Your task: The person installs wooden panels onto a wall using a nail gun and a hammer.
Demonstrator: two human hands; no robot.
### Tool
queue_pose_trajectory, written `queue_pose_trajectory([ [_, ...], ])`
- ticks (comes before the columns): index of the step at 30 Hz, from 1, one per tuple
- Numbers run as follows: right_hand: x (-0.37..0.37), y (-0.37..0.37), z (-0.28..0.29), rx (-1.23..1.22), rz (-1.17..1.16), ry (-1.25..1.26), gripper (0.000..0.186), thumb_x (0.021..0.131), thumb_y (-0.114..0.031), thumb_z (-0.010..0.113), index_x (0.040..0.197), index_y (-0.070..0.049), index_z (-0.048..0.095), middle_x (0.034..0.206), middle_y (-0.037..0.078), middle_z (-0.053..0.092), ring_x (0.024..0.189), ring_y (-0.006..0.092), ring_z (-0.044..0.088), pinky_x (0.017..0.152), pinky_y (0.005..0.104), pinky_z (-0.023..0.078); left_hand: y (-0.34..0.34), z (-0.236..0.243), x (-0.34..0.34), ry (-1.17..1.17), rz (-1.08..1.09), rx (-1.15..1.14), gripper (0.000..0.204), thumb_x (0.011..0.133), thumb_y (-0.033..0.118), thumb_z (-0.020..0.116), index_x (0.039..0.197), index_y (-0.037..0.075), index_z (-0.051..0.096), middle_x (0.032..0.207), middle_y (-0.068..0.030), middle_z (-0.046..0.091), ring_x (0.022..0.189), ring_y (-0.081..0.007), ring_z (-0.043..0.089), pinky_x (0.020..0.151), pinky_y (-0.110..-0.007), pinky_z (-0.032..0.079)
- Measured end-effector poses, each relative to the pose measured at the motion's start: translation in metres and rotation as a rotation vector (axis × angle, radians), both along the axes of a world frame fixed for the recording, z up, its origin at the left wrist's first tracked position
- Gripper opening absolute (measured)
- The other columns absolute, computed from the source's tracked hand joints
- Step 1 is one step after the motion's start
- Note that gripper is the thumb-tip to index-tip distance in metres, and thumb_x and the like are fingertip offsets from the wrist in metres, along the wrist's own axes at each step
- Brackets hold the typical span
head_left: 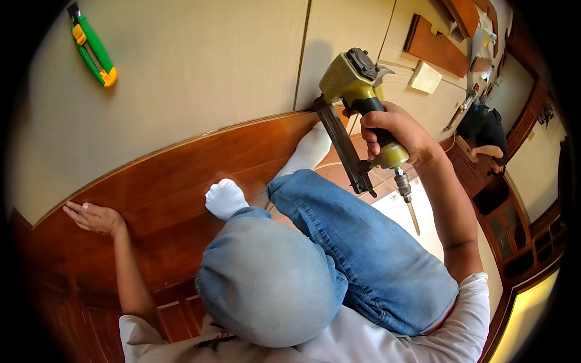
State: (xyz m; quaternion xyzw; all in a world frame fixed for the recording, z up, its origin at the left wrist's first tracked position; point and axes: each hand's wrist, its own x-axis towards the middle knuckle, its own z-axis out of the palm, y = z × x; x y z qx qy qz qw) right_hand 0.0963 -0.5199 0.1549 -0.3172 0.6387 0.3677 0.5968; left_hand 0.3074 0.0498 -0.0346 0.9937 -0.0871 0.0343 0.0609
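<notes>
Biggest thing here is the pale beige flat panelling [181, 66], smooth and matte, split by thin seams into several boards. Running below it is the glossy reddish-brown wooden board [175, 181], long with a curved top edge and visible grain, and everything else sits relative to that. Over the board's right end are the person's two knees in faded blue denim jeans [339, 242], with two feet in white knitted socks [227, 196] resting on the wood. The olive-yellow metal pneumatic nail gun [354, 91] with its long dark magazine has its nose right at the board's top edge, near its right end, a brass hose fitting hanging off the bottom of the handle. The right hand [393, 130] is wrapped tight around the gun's black grip, fingers fully closed. The left hand [94, 218] lies flat and open on the board's left end, palm down, holding nothing. Well above the board's left end, on the beige panel, sits one green and yellow plastic utility knife [92, 45]. Way off past the board's right end there's another person [487, 130] in dark clothes.
</notes>
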Motion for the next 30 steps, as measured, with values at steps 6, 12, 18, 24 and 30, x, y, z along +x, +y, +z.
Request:
queue_pose_trajectory([
  [6, 0.000, 0.002, 0.001, 0.001, 0.017, -0.005, 0.021, 0.089, -0.016, 0.063, 0.102, -0.002, 0.055, 0.071, 0.003, 0.058, 0.055, 0.0132, 0.060, 0.057, 0.0311, 0.055, 0.002, 0.000, 0.000, 0.005, -0.016, 0.002, 0.062, 0.111, 0.040, 0.026, 0.155, 0.000, 0.040, 0.164, -0.0175, 0.034, 0.151, -0.0322, 0.032, 0.123, -0.047, 0.021],
  [12, -0.008, -0.008, 0.003, -0.027, 0.021, 0.005, 0.019, 0.088, -0.015, 0.060, 0.100, 0.000, 0.054, 0.070, 0.003, 0.056, 0.054, 0.0129, 0.059, 0.056, 0.0307, 0.055, 0.001, -0.001, 0.001, 0.007, -0.017, -0.009, 0.060, 0.112, 0.039, 0.027, 0.156, 0.000, 0.038, 0.164, -0.0180, 0.033, 0.151, -0.0331, 0.031, 0.123, -0.047, 0.021],
  [18, -0.017, -0.008, 0.005, -0.052, 0.054, -0.034, 0.028, 0.087, -0.016, 0.060, 0.108, 0.003, 0.055, 0.069, 0.003, 0.055, 0.053, 0.0136, 0.057, 0.055, 0.0305, 0.054, 0.001, -0.003, 0.000, -0.001, -0.022, -0.007, 0.060, 0.111, 0.038, 0.027, 0.156, 0.000, 0.039, 0.164, -0.0182, 0.034, 0.151, -0.0328, 0.031, 0.122, -0.047, 0.022],
  [24, -0.027, -0.016, 0.006, -0.086, -0.004, -0.002, 0.031, 0.088, -0.015, 0.059, 0.111, 0.003, 0.055, 0.068, 0.003, 0.054, 0.053, 0.0135, 0.057, 0.055, 0.0309, 0.054, 0.011, -0.008, 0.002, -0.016, -0.043, -0.001, 0.059, 0.111, 0.037, 0.028, 0.156, 0.000, 0.039, 0.163, -0.0179, 0.036, 0.150, -0.0325, 0.033, 0.123, -0.047, 0.022],
  [30, -0.026, -0.014, 0.008, -0.105, 0.062, -0.032, 0.026, 0.088, -0.016, 0.061, 0.106, 0.002, 0.055, 0.070, 0.004, 0.056, 0.054, 0.0142, 0.058, 0.056, 0.0317, 0.055, 0.014, -0.011, 0.004, -0.024, -0.057, -0.003, 0.059, 0.111, 0.037, 0.027, 0.156, 0.000, 0.039, 0.164, -0.0174, 0.035, 0.150, -0.0329, 0.033, 0.123, -0.048, 0.021],
])
